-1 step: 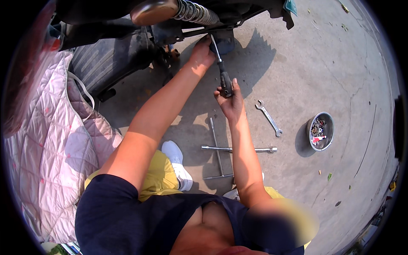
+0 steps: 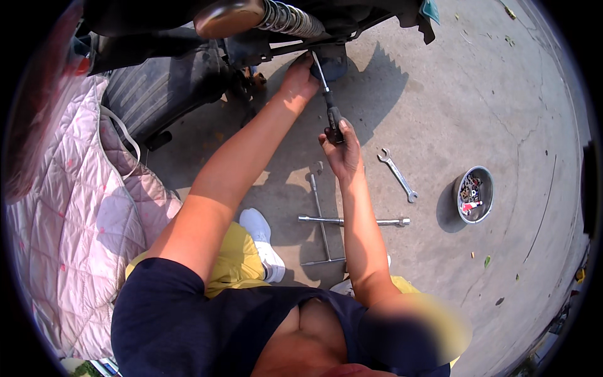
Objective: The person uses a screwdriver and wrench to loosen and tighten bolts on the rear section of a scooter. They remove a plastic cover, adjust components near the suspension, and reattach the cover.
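A black-handled screwdriver (image 2: 332, 116) slants upward, its metal tip at the dark underside (image 2: 295, 47) of a scooter, below a coil-spring shock (image 2: 289, 19). My right hand (image 2: 341, 151) is closed round the handle. My left hand (image 2: 300, 81) is raised beside the screwdriver's tip, fingers curled up under the frame; whatever they grip is hidden. A dark rounded part (image 2: 333, 63) sits just behind the shaft.
An open-end wrench (image 2: 397, 176), a metal cross-shaped wrench (image 2: 392, 221) and a T-handle wrench (image 2: 316, 193) lie on the concrete. A metal bowl (image 2: 483, 207) of small hardware stands at right. A pink quilted cover (image 2: 69, 239) and black scooter bodywork (image 2: 157, 88) occupy the left.
My right hand and the screwdriver's handle have shifted very slightly rightward. My left hand stays in place.
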Demonstrator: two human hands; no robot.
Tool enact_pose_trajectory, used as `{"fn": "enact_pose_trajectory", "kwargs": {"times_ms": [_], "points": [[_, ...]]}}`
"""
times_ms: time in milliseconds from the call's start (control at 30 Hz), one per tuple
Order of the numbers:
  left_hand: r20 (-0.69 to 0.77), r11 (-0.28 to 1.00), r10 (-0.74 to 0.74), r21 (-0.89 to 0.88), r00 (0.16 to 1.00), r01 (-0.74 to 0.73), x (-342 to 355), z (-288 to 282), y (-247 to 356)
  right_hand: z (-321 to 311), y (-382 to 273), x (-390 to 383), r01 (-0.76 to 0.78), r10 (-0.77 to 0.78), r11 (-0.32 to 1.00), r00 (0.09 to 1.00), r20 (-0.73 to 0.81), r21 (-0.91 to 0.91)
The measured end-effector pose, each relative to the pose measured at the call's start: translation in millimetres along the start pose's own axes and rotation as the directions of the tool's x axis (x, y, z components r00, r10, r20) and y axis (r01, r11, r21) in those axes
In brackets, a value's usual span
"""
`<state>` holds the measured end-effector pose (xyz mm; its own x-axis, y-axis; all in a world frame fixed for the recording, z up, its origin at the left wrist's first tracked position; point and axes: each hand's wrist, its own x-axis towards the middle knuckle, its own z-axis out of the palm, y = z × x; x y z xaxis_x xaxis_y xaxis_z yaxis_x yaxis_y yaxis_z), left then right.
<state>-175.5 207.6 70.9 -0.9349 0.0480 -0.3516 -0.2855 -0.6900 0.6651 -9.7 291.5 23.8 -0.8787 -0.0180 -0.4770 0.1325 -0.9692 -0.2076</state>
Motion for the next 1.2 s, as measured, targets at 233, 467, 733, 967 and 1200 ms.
{"fn": "enact_pose_trajectory", "kwargs": {"times_ms": [233, 467, 733, 967, 1200], "points": [[0.039, 0.999, -0.002, -0.034, 0.999, 0.003, 4.9, -7.2, -0.7, 2.3, -2.0, -3.1, -0.016, 0.013, 0.967, 1.0, -0.017, -0.254], [0.071, 1.0, 0.022, -0.005, 0.997, -0.022, 5.4, -4.8, 1.8, 20.9, 12.0, -6.9, 0.245, -0.256, 0.956, 0.966, -0.048, -0.164], [0.051, 1.0, -0.017, 0.003, 0.999, 0.017, 5.4, -5.8, 1.9, 9.6, -4.6, 1.1, 0.034, -0.028, 0.98, 0.999, 0.036, -0.197], [0.092, 0.999, -0.054, 0.0, 0.994, 0.054, 8.6, -7.2, 5.5, 7.0, 0.3, -5.8, 0.192, -0.181, 0.938, 0.981, 0.064, -0.287], [0.06, 0.993, -0.116, 0.002, 0.991, 0.116, 39.1, -31.1, -1.9, -23.4, -6.4, 15.9, -0.227, 0.221, 0.974, 0.963, 0.152, 0.022]]}}
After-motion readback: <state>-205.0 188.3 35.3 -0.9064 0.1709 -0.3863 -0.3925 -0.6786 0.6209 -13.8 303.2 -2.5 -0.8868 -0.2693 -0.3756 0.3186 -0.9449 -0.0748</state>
